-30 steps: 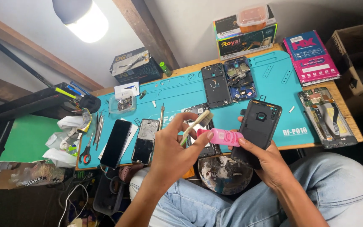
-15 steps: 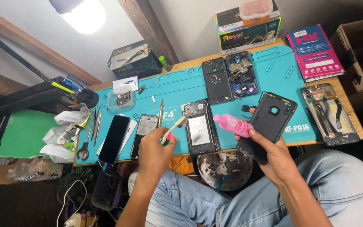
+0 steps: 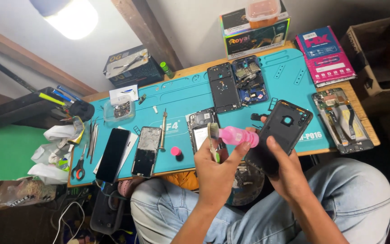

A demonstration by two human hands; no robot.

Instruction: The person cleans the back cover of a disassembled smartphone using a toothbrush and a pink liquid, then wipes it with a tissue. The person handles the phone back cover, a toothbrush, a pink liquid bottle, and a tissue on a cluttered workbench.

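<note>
Head view: left hand [image 3: 217,167] pinches a small brush [image 3: 213,141] and pink bottle [image 3: 236,136]; right hand [image 3: 285,174] clasps the black back cover [image 3: 281,133], just right of the bottle. Bottle's cap [image 3: 175,151] is already off; opened phone [image 3: 200,129] lies unassembled behind.

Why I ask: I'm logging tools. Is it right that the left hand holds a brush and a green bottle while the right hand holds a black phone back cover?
Not quite: the head view shows the bottle is pink, not green. The left hand does hold it with a brush, and the right hand holds the black phone back cover.
</note>
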